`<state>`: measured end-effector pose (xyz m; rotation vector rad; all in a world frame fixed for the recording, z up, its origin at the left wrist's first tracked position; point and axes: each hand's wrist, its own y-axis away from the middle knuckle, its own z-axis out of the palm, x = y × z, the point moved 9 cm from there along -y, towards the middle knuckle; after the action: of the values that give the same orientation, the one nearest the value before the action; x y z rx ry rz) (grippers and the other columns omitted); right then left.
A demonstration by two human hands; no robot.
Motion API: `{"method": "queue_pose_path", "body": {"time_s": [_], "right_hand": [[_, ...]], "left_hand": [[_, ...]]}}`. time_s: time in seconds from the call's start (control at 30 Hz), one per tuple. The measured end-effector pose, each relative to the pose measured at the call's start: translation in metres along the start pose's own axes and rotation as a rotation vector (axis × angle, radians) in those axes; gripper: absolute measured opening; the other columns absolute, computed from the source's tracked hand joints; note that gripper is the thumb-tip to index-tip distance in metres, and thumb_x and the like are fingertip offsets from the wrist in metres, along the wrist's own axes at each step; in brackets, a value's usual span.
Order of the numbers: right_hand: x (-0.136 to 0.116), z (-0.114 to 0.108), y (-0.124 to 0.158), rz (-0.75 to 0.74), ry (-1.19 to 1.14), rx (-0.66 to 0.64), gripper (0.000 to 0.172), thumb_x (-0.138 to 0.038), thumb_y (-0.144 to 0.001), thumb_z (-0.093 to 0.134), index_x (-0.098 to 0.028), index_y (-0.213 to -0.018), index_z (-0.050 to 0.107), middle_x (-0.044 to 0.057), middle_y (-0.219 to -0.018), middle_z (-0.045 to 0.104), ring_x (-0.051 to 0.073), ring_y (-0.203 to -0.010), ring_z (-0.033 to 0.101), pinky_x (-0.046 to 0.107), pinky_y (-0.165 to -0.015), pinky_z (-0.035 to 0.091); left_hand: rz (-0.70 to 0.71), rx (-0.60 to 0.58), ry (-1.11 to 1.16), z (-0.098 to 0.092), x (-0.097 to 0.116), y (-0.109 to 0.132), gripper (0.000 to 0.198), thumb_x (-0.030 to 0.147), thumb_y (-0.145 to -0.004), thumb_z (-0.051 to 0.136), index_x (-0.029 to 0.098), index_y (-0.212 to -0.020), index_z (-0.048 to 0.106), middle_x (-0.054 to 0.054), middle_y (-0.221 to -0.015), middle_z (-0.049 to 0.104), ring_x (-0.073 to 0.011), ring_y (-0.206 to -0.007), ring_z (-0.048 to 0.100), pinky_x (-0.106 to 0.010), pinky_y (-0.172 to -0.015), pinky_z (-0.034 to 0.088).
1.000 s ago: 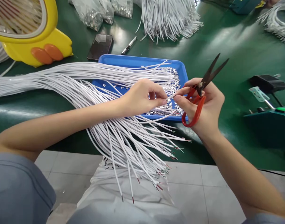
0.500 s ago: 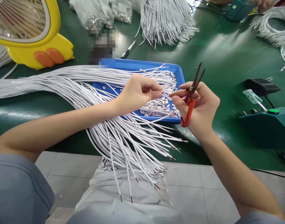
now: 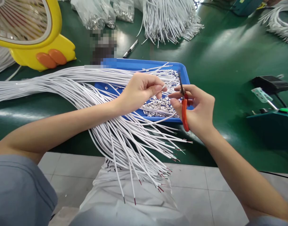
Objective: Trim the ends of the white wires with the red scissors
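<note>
Over the blue tray (image 3: 184,72), my left hand (image 3: 144,89) pinches the end of a white cable (image 3: 164,86) between thumb and fingers. My right hand (image 3: 197,105) holds red-handled scissors (image 3: 184,113) hooked in the palm, their dark blades pointing up and away. The right thumb and fingertips are close to the cable end; whether they touch it I cannot tell. Small silvery metal pieces (image 3: 159,108) lie heaped in the tray below both hands. A long bundle of white cables (image 3: 103,125) runs under my left forearm, with stripped coloured wire ends hanging over the table edge.
A yellow fan (image 3: 55,47) stands at the back left. Behind the tray are a pen (image 3: 130,49), bags of metal pieces (image 3: 124,11) and another cable bundle (image 3: 169,22). A teal machine (image 3: 273,125) sits on the green table (image 3: 219,62) at right.
My right hand has turned and shifted slightly left, so the scissors now stand more upright, seen nearly edge-on. My left hand keeps its pinch almost in place. The view has shifted slightly.
</note>
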<state>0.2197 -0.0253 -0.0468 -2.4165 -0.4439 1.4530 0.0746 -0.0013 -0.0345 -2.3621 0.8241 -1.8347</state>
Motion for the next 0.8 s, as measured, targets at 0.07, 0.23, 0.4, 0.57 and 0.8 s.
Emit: {"method": "queue_pose_path", "body": {"time_s": [0.07, 0.23, 0.4, 0.57, 0.8], "right_hand": [[0.002, 0.002, 0.001, 0.014, 0.015, -0.012, 0.027, -0.021, -0.07, 0.073, -0.026, -0.096, 0.065, -0.002, -0.081, 0.071, 0.017, -0.074, 0.067, 0.028, -0.059, 0.049], [-0.001, 0.002, 0.001, -0.017, 0.02, -0.009, 0.023, -0.021, -0.073, 0.072, -0.026, -0.094, 0.065, -0.002, -0.078, 0.07, 0.015, -0.071, 0.066, 0.028, -0.059, 0.049], [-0.012, -0.002, 0.002, -0.09, -0.123, 0.03, 0.024, -0.017, -0.072, 0.071, -0.025, -0.094, 0.065, -0.004, -0.073, 0.067, 0.013, -0.067, 0.066, 0.028, -0.06, 0.051], [-0.028, -0.017, 0.01, -0.234, -0.196, 0.191, 0.031, -0.013, -0.073, 0.069, -0.03, -0.098, 0.063, -0.002, -0.085, 0.069, 0.016, -0.078, 0.069, 0.032, -0.066, 0.052], [-0.035, -0.019, 0.015, -0.253, -0.089, 0.207, 0.027, -0.017, -0.076, 0.065, -0.032, -0.098, 0.062, -0.002, -0.09, 0.071, 0.018, -0.081, 0.069, 0.034, -0.065, 0.054]], "left_hand": [[-0.003, -0.002, -0.015, 0.0, 0.001, 0.0, 0.02, 0.011, -0.085, 0.051, 0.013, -0.07, 0.063, -0.002, -0.063, 0.065, -0.0099, -0.07, 0.063, -0.019, -0.06, 0.051], [0.006, -0.027, -0.034, 0.002, 0.003, 0.0, 0.018, 0.011, -0.085, 0.052, 0.013, -0.072, 0.064, -0.001, -0.062, 0.064, -0.0099, -0.068, 0.062, -0.02, -0.06, 0.051], [0.069, -0.037, -0.047, 0.005, 0.008, 0.003, 0.011, 0.012, -0.081, 0.059, 0.013, -0.072, 0.066, -0.002, -0.065, 0.065, -0.0091, -0.061, 0.059, -0.021, -0.054, 0.047], [0.095, -0.064, -0.106, 0.009, 0.012, 0.007, 0.01, 0.013, -0.079, 0.062, 0.014, -0.072, 0.068, -0.002, -0.065, 0.064, -0.0086, -0.057, 0.054, -0.022, -0.048, 0.041], [0.098, -0.065, -0.138, 0.009, 0.013, 0.009, 0.009, 0.017, -0.08, 0.064, 0.014, -0.074, 0.069, -0.003, -0.067, 0.066, -0.0085, -0.057, 0.051, -0.023, -0.046, 0.037]]}}
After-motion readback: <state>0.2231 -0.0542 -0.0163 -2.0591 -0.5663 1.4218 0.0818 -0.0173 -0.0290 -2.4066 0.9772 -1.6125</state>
